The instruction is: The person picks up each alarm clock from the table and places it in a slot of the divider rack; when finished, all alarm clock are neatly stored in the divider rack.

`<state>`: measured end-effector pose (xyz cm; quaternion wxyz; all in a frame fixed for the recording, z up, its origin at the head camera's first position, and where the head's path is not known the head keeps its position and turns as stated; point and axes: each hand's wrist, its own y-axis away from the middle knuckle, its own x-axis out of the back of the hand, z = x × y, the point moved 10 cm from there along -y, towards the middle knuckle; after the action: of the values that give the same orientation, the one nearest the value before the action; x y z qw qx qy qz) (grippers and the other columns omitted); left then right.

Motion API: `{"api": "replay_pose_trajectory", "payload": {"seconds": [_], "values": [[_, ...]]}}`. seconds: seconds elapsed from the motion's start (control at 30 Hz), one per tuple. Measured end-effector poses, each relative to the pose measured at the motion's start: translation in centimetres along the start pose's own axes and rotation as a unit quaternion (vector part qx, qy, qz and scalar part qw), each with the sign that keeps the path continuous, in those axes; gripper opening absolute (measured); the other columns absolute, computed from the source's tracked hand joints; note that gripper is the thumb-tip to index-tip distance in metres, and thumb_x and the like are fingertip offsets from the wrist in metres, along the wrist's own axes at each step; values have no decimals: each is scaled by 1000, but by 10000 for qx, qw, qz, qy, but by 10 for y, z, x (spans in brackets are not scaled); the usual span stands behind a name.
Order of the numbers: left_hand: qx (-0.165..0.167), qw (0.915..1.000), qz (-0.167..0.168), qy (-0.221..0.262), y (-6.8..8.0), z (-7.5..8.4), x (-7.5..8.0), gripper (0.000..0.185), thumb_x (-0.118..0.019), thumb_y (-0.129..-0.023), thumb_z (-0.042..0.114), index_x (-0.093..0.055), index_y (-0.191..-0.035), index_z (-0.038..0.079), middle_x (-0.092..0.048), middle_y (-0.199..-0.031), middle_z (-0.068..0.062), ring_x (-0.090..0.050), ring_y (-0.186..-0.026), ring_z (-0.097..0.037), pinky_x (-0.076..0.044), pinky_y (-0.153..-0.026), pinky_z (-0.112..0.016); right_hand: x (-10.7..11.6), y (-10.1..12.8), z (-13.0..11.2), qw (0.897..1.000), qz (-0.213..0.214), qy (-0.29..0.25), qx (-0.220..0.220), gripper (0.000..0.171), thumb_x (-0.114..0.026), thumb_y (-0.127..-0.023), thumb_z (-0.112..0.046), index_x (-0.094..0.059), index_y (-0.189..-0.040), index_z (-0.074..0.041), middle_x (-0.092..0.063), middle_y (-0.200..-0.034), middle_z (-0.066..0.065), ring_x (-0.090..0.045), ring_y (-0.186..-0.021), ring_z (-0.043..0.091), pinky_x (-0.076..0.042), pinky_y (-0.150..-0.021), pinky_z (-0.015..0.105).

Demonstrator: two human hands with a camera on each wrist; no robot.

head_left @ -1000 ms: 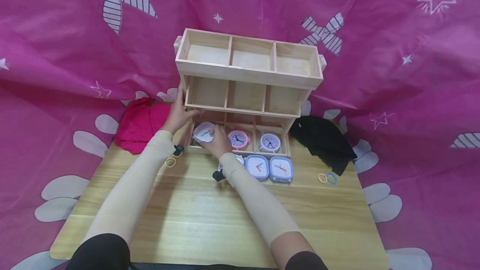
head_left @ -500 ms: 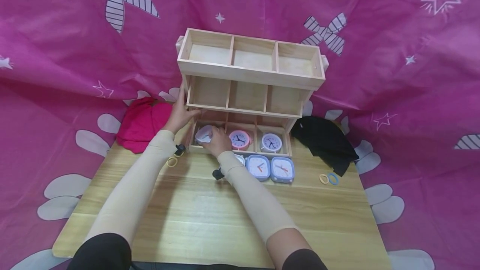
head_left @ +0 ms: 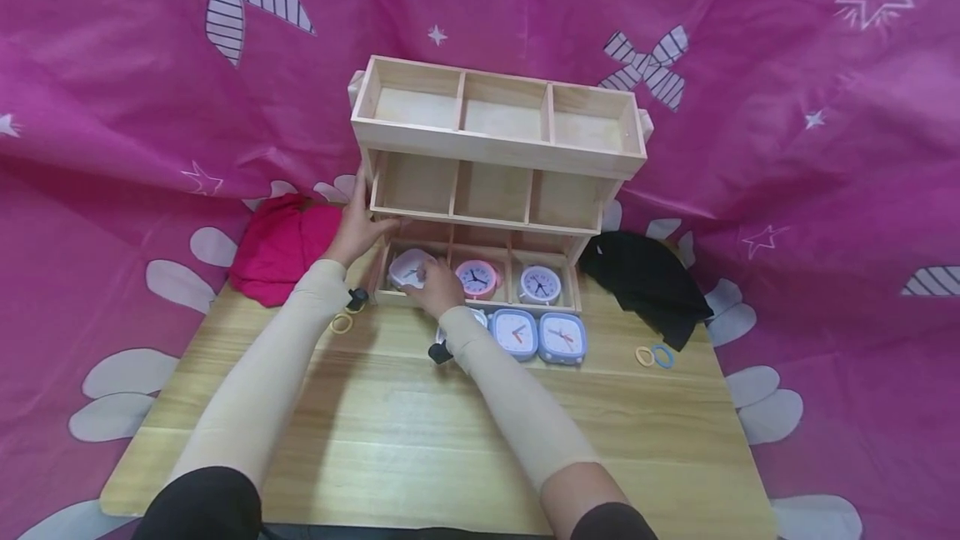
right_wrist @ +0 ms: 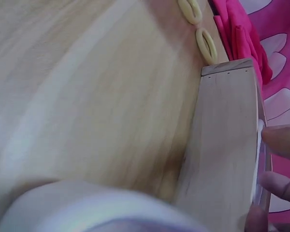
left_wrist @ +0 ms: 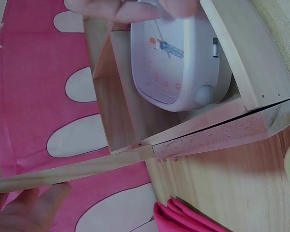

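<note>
Clock (head_left: pixel 405 267), pale and smooth, a rounded square, sat within the bottom-left compartment of the tiered wooden box (head_left: pixel 498 149) (bare wood, crisp straight edges), mid-frame. Right hand (head_left: pixel 440 285) pinched its edge; left hand (head_left: pixel 358 232) rested against the box's left side, fingers extended. Round pink clock (head_left: pixel 477 279) occupied the neighbouring compartment. Crumpled pinkish-red cloth (head_left: pixel 285 252) lay left of centre; soft black cloth (head_left: pixel 647 277), right.

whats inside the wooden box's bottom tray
A white alarm clock held by the right hand, a pink one and a lavender one. The middle tray hides part of the back; the clocks cover whatever lies beneath them.
</note>
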<state>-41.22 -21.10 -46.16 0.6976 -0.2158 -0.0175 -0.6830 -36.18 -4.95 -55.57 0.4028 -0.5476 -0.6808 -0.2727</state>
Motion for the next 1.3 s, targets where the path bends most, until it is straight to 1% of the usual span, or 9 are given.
{"api": "replay_pose_trajectory", "payload": {"seconds": [0.13,0.23,0.33,0.4,0.43,0.67,0.83,1.0,1.3], "values": [[21,9999,1,110,-1,-1,2,131,-85,-84,-7,5,-173,27,-34,-170,-26,-41,-153,-43,-36,-129,-58,2,9,0,9992,63,-314,223,43,-84,-90,-37,-75,-122,-9,-66,-135,14,-71,-112,29,-62,-94,37],[19,9996,-4,287,-2,-1,2,133,-84,-84,-8,8,-173,28,-26,-175,-20,-38,-155,-41,-36,-129,-57,4,15,-2,9974,-7,-509,510,49,-83,-90,-30,-72,-133,-9,-59,-147,19,-68,-125,33,-59,-107,39],[-11,9996,10,279,-2,-2,3,133,-84,-85,-9,8,-173,30,-23,-177,-17,-37,-156,-41,-35,-130,-57,6,25,-1,9937,-167,-838,723,52,-82,-91,-25,-68,-139,-8,-51,-156,22,-64,-132,36,-57,-112,41],[-5,9997,18,236,-2,-3,2,132,-84,-85,-8,7,-173,31,-23,-177,-17,-37,-156,-41,-35,-130,-57,11,35,1,9901,-196,-1076,875,49,-81,-94,-24,-68,-138,-6,-47,-160,23,-61,-138,38,-55,-116,45],[8,9998,26,183,-2,-4,3,131,-84,-86,-6,6,-173,31,-24,-176,-18,-37,-156,-42,-35,-130,-57,14,40,2,9884,-173,-1159,962,47,-81,-95,-24,-69,-136,-5,-47,-160,23,-59,-140,38,-54,-117,46],[139,9997,-10,204,13,27,5,125,-82,-86,-9,4,-173,18,-25,-174,-27,-31,-159,-44,-29,-132,-57,44,83,22,9775,308,-1154,1738,44,-83,-94,-19,-71,-133,-1,-56,-151,23,-57,-142,37,-49,-122,49],[159,9997,-68,177,12,25,4,125,-78,-87,-13,6,-173,20,-23,-175,-26,-33,-157,-46,-31,-130,-60,73,110,49,9725,680,-1096,1940,46,-86,-91,-22,-73,-131,-4,-62,-145,19,-58,-139,36,-47,-122,54],[147,9996,-68,209,9,24,1,127,-79,-86,-13,6,-173,22,-22,-176,-24,-33,-158,-45,-32,-130,-59,99,127,83,9751,1039,-945,1718,57,-92,-83,-24,-72,-133,-6,-63,-143,21,-54,-138,39,-40,-121,63],[17,9998,13,195,-6,-5,-5,132,-84,-85,-8,7,-173,30,-23,-178,-17,-35,-158,-39,-33,-131,-56,129,138,163,9890,1134,-867,395,95,-99,-74,-37,-56,-154,-12,-43,-164,23,-32,-157,42,-26,-125,74]]}}
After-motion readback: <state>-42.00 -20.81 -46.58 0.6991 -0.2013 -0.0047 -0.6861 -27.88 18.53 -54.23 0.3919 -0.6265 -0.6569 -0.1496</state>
